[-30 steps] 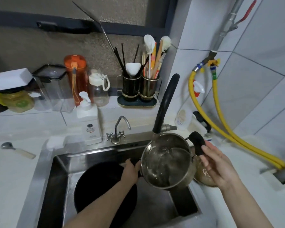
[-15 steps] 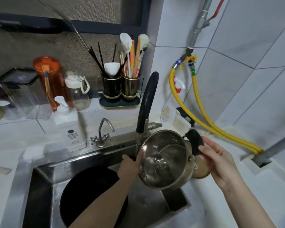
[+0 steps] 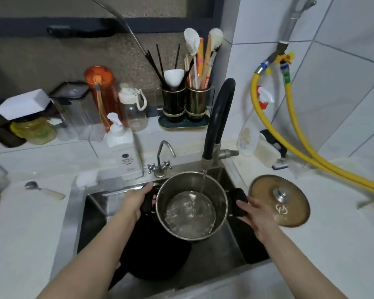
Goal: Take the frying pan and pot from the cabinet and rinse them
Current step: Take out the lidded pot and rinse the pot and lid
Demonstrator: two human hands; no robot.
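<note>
Head view: the pot (image 3: pixel 191 205) is held upright over the sink (image 3: pixel 78 212) under the black faucet (image 3: pixel 219 117), so that the thin stream is caught inside. Its black side handles are gripped by the left hand (image 3: pixel 136 200) and right hand (image 3: pixel 256 213). The frying pan (image 3: pixel 151 251) lies below in the basin; the lid (image 3: pixel 279 199) is kept aside, right.

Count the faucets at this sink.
2: a tall black faucet behind the pot, running water into it, and a small chrome faucet to its left, beside the soap bottle.
</note>
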